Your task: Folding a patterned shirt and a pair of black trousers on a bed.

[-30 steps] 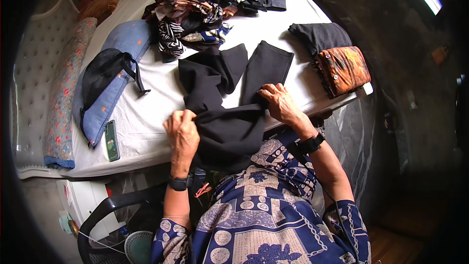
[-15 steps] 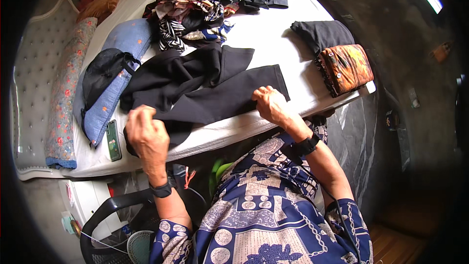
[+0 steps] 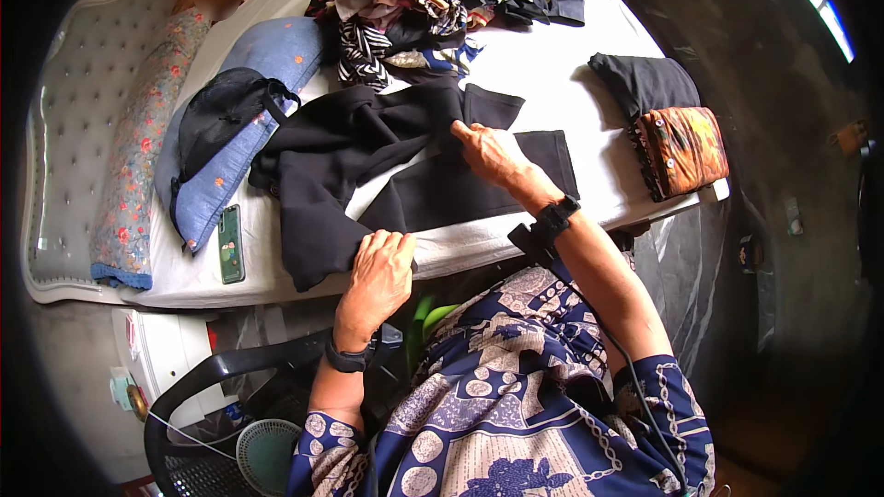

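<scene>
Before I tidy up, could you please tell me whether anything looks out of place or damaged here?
Nothing looks spilled or damaged. The green phone lies near the edge of the bed, slightly odd among clothes. The black trousers lie rumpled and the patterned heap is jumbled, unlike the folded orange garment.

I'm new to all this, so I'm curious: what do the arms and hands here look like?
They're a person's: the left hand and right hand are ungloved. Each wrist wears a black band. The navy sleeves carry beige prints. A thin dark cable passes the right sleeve.
</scene>
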A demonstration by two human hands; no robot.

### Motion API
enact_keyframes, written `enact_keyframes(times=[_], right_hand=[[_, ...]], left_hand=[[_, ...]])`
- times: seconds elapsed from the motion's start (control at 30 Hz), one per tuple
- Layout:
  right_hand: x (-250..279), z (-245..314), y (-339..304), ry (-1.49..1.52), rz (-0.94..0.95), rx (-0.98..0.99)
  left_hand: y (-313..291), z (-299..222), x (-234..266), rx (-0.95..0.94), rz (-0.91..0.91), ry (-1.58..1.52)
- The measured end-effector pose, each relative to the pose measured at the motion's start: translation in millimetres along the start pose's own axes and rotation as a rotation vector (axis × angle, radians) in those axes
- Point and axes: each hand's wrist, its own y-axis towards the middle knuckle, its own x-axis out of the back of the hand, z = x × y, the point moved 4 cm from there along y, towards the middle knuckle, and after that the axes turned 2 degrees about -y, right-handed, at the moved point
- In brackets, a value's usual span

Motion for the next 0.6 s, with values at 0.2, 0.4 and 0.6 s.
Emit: enact_keyframes(times=[0.2,0.4,0.6], right_hand=[[66.1,-24.9,13.8,0.35,-0.179,-0.081],[113.9,-110.1,-10.6,0.614,-0.722,-0.331],[43.8,-102.3,-86.2,0.321,-0.386,-0.208]], left_hand=[[-10.3,12.2,1.4,0.063,0.138,-0.129],[-0.2,-2.0,3.3,-0.001,0.094,-0.146],[14.1,-7.2,34.1,-0.007,0.116,-0.133]])
